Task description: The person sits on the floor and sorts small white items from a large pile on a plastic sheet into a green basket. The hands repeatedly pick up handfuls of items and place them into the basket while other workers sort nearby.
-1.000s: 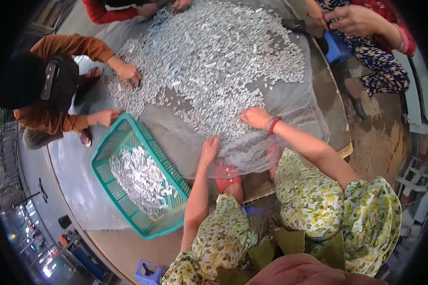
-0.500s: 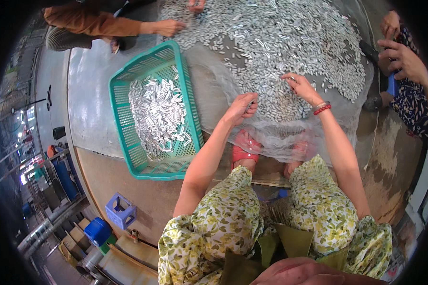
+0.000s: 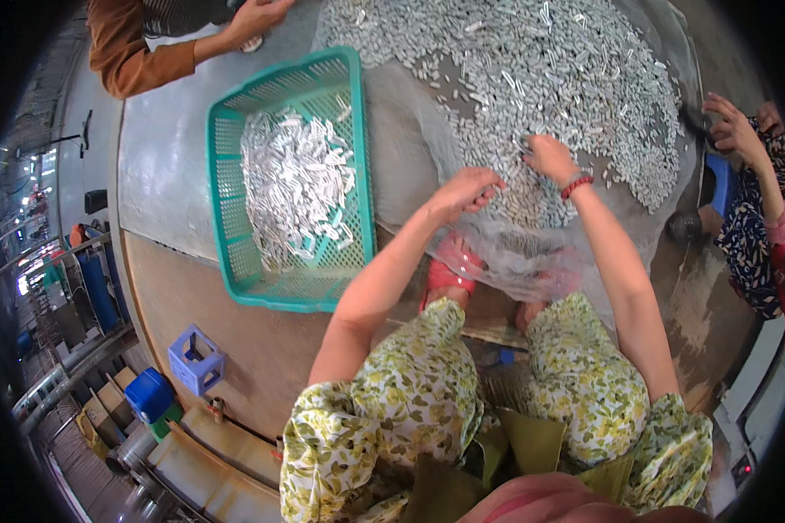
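Observation:
A wide spread of small silvery oblong pieces [image 3: 532, 78] lies on a sheer mesh sheet [image 3: 401, 122] before me. Over its near part my left hand [image 3: 469, 192] is closed, thumb and fingers drawn together; whatever they hold is too small to make out. Just right of it and slightly farther off, my right hand [image 3: 551, 160] pinches with bent fingers, close above the pieces. What is between those fingertips is hidden. To the left stands a green plastic basket [image 3: 368, 174], its bottom part covered by a heap of shiny, longer silvery pieces [image 3: 296, 183].
A co-worker's brown-sleeved arm [image 3: 166, 70] reaches in at the upper left. Another person's hand [image 3: 734, 131] is at the right, beside a blue stool [image 3: 718, 179]. A small purple stool [image 3: 197, 362] and a blue container [image 3: 150, 394] stand at the lower left.
My left hand has moved right, toward my right hand, whose fingers have curled in. The brown-sleeved arm has drawn back from the pile. The view has shifted slightly.

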Motion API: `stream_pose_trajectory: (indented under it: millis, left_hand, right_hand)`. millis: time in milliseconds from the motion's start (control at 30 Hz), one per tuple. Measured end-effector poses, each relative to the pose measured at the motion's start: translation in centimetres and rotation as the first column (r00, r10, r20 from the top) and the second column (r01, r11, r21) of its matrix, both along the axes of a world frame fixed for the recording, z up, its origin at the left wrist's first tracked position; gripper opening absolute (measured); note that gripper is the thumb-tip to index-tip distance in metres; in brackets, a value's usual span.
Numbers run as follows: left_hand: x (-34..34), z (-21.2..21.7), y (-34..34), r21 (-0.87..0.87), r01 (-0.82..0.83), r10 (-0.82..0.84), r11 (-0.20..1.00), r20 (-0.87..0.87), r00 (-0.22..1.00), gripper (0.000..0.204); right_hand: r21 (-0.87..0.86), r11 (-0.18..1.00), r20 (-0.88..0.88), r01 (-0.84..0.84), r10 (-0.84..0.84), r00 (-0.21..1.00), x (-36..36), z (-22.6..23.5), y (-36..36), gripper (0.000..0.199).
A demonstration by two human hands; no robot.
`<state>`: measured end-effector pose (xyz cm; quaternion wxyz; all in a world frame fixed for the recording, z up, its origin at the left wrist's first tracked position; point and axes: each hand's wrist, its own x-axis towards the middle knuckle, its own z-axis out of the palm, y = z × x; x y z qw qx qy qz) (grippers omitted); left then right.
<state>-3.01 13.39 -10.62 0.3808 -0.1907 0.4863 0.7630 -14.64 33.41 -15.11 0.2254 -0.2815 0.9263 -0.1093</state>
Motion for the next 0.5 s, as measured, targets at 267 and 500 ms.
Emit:
stream_pose_trajectory:
  millis: [267, 500]
  left_hand:
    - [0.7, -0.4, 0.9, 0.041, -0.113, 0.114, 0.993, -0.026, 0.993, 0.022]
    - [1.7, -3.3, 2.9, 0.626, -0.34, 0.182, 0.702, 0.305, 0.935, 0.073]
  right_hand:
    - [-0.188, 0.639, 0.754, 0.746, -0.393, 0.526, -1.1, 0.5, 4.3, 0.028]
    - [-0.209, 0.977, -0.067, -0.05, 0.037, 0.997, 6.0, 11.8, -0.4, 0.035]
